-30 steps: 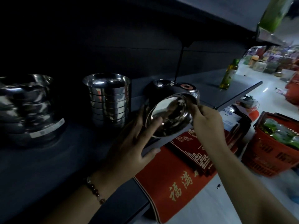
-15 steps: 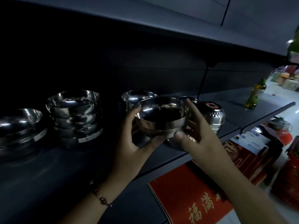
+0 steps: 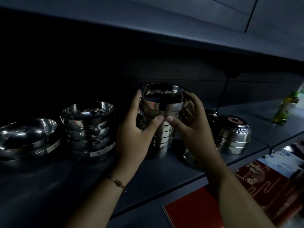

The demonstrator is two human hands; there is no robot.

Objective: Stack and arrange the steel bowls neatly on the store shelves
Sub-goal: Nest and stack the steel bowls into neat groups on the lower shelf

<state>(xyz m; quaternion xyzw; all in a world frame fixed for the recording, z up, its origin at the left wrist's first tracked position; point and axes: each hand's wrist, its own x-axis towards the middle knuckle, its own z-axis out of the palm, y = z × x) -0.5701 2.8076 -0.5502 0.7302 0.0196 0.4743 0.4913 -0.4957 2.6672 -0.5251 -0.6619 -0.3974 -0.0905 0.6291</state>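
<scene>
Where it was held lower, bowl [image 3: 162,102] raised atop stack [image 3: 162,137], both hands [image 3: 131,134] [image 3: 195,129] gripping it.

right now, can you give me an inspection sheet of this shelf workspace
surface: dark grey store shelf, dimly lit
job's things: shiny steel bowl held at top of tall nested stack; two wider bowl stacks to its left; upturned patterned bowls to its right
clutter: green bottle further along shelf
grippers: left hand and right hand both grip the bowl
cables: nothing seen
surroundings: red printed packs below shelf
</scene>
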